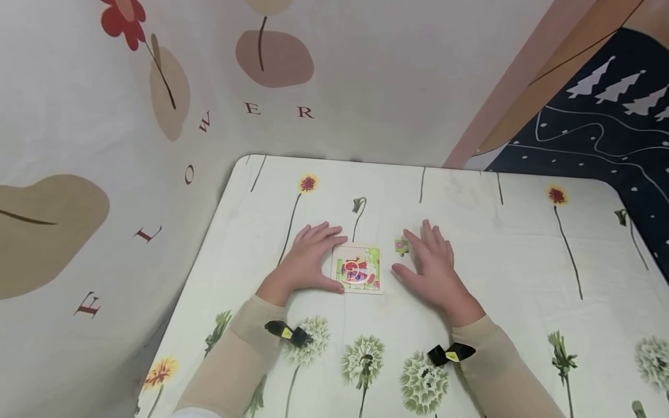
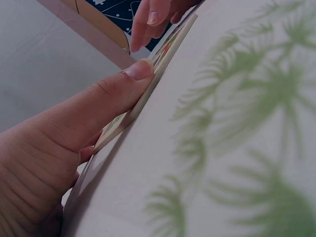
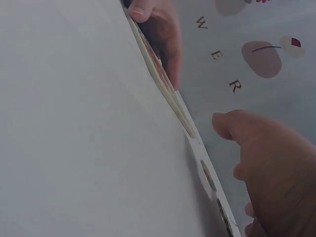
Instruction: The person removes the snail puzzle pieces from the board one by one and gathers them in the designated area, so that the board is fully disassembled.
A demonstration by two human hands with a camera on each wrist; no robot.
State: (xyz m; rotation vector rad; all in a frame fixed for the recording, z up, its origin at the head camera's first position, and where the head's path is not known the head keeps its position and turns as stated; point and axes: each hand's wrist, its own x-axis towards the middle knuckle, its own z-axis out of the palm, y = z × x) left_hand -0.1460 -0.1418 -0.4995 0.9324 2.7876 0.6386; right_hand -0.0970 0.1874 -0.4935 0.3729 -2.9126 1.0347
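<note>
A small square jigsaw puzzle board [image 1: 359, 268] with a colourful picture and a pale rim lies flat on the table. My left hand [image 1: 308, 258] holds it at the left side, thumb at the near edge and index finger by the far corner. In the left wrist view, the thumb [image 2: 116, 91] presses on the rim of the board [image 2: 136, 106]. To the right lies a loose green puzzle piece [image 1: 400, 247] with a pink flower. Beside it is my right hand [image 1: 431, 267], fingers spread and holding nothing. Two thin pieces [image 3: 208, 175] show edge-on in the right wrist view.
A white cloth with printed flowers and dandelions covers the table [image 1: 512, 249]. Behind and to the left hangs a pale curtain [image 1: 366, 75] with printed letters. At the right back is a dark panel [image 1: 585, 139] with white trees.
</note>
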